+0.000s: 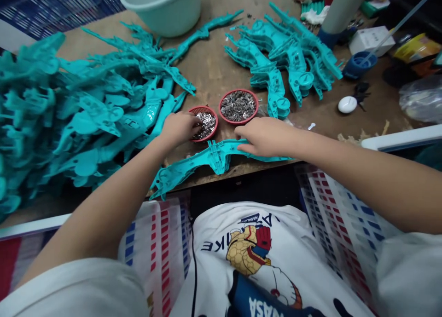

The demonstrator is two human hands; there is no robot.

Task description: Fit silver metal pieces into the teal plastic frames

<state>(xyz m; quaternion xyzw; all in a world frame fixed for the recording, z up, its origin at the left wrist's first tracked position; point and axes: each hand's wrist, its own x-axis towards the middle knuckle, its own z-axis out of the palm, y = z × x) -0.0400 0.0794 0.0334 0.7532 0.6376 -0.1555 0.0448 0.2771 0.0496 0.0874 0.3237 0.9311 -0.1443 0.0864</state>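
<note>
My left hand reaches over the rim of a small red basket of shiny metal pieces, its fingertips down among them; whether it pinches one is hidden. A second red basket holds darker metal parts, just beyond my right hand. That hand rests on the right half of a long turquoise plastic part, its fingers around the part's upper edge. The part lies along the table's front edge, with a ribbed section at its middle.
A big heap of turquoise parts covers the left side. More parts lie at the back right. A pale green basin stands behind. Farther right are a blue cup, a white egg-shaped object and a white box.
</note>
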